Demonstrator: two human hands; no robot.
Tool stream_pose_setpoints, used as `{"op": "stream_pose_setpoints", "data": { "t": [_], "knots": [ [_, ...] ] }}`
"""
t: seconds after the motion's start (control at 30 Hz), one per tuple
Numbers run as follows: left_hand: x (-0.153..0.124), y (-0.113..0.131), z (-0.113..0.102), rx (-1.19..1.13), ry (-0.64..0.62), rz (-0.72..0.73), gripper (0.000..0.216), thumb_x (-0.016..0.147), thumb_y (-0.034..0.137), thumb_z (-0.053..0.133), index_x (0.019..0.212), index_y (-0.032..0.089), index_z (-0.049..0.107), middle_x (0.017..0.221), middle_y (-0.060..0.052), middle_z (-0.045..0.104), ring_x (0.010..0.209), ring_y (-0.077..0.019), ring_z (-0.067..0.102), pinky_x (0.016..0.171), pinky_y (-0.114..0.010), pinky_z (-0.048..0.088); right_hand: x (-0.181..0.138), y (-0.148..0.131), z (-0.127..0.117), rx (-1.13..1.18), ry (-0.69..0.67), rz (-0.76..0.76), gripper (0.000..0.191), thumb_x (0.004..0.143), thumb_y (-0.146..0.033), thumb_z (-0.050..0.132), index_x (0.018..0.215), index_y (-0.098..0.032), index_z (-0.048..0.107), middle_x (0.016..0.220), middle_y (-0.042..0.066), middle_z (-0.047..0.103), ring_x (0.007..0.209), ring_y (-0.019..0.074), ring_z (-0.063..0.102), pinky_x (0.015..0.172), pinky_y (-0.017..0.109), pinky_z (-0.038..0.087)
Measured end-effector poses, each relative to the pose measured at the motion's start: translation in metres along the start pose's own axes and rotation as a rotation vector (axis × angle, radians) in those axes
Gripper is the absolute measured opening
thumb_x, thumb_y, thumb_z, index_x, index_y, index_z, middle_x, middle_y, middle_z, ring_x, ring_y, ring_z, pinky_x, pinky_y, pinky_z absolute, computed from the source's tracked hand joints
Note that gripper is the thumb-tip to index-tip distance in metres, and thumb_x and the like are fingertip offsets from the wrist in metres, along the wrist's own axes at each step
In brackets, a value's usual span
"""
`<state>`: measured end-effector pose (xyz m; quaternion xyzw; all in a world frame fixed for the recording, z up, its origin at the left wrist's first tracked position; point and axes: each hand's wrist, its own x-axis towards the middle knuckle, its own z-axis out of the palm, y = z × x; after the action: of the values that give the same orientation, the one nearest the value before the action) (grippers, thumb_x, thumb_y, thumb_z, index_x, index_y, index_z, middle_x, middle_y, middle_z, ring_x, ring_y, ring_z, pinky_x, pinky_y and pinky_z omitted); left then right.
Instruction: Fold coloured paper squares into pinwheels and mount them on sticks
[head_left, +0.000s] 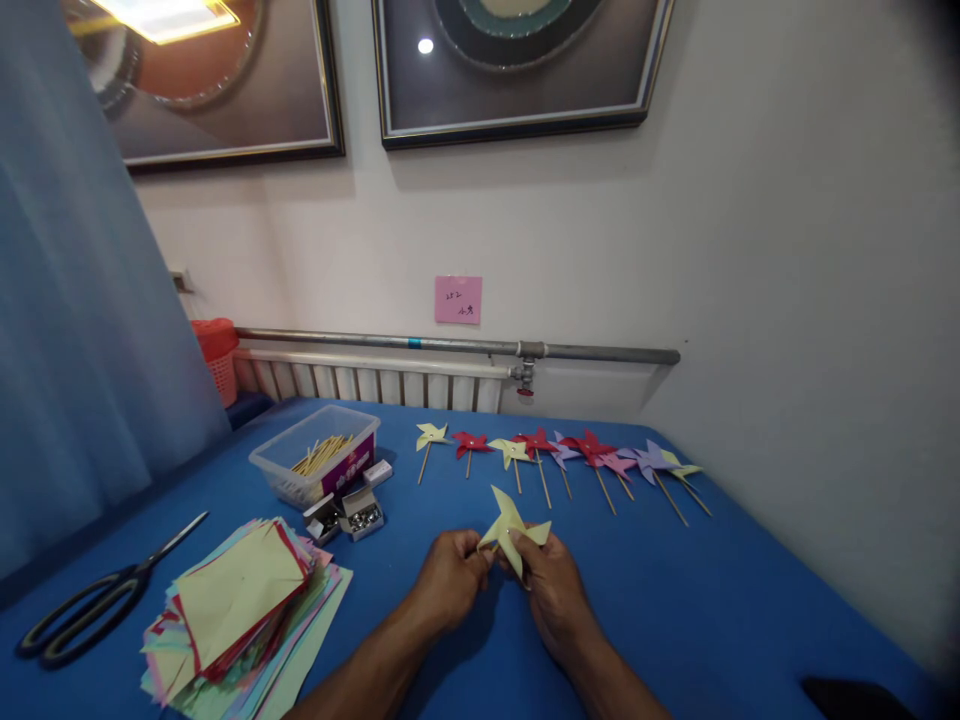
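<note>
A pale yellow paper pinwheel (510, 518) is between my two hands, with a pin head at its middle. My right hand (556, 582) is closed on it, the thumb pressed near the centre and the fingers behind the paper. My left hand (454, 575) is closed at the pinwheel's left blade, its fingertips pinched together. A tan sliver shows by those fingertips; I cannot tell whether it is a stick. Beyond my hands lies a row of several finished pinwheels (589, 447) on wooden sticks, in yellow, red, purple and pink.
A clear plastic box (274, 465) holds wooden sticks (324, 455). Beside it are small open boxes of pins (364, 518) and a small white box (378, 472). Left are a stack of coloured paper (240, 590) and black-handled scissors (112, 595). A dark object (851, 698) lies front right.
</note>
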<state>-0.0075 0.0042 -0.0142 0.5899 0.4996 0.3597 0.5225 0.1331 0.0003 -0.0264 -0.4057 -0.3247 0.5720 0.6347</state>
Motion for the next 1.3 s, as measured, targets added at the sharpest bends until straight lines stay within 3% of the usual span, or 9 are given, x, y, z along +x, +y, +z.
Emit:
{"op": "stream_pose_setpoints", "data": {
  "t": [0.33, 0.97, 1.17, 1.3],
  "knots": [
    [-0.001, 0.001, 0.004, 0.023, 0.040, 0.026, 0.022, 0.081, 0.031, 0.057, 0.063, 0.019, 0.051, 0.051, 0.006, 0.043, 0.047, -0.0091, 0.033, 0.049, -0.025, 0.023, 0.004, 0.005, -0.003, -0.007, 0.012, -0.012, 0.037, 0.062, -0.038, 0.086, 0.085, -0.020, 0.065, 0.062, -0.002, 0.069, 0.063, 0.0212, 0.066, 0.052, 0.027, 0.042],
    [-0.005, 0.003, 0.008, -0.008, 0.068, 0.020, 0.024, 0.082, 0.035, 0.060, 0.065, 0.019, 0.051, 0.052, 0.006, 0.042, 0.048, -0.0088, 0.031, 0.048, -0.025, 0.021, 0.003, 0.003, -0.001, -0.010, 0.008, -0.011, 0.038, 0.060, -0.038, 0.087, 0.086, -0.019, 0.066, 0.065, 0.001, 0.072, 0.065, 0.0232, 0.068, 0.053, 0.029, 0.046],
    [0.000, -0.003, 0.005, -0.024, 0.067, 0.015, 0.024, 0.078, 0.035, 0.067, 0.068, 0.018, 0.055, 0.054, 0.007, 0.043, 0.048, -0.0082, 0.034, 0.050, -0.024, 0.023, 0.005, -0.002, -0.003, -0.012, 0.072, -0.031, 0.039, 0.058, -0.038, 0.088, 0.082, -0.020, 0.064, 0.061, -0.001, 0.069, 0.063, 0.0229, 0.068, 0.052, 0.028, 0.047],
    [-0.003, 0.003, -0.002, 0.145, 0.110, 0.053, 0.011, 0.079, 0.025, 0.063, 0.071, 0.016, 0.063, 0.058, 0.004, 0.050, 0.055, -0.0106, 0.042, 0.054, -0.024, 0.027, 0.009, -0.008, -0.011, -0.046, 0.188, -0.093, 0.036, 0.058, -0.038, 0.088, 0.081, -0.021, 0.065, 0.060, -0.002, 0.069, 0.058, 0.0228, 0.067, 0.054, 0.031, 0.050]
  ]
}}
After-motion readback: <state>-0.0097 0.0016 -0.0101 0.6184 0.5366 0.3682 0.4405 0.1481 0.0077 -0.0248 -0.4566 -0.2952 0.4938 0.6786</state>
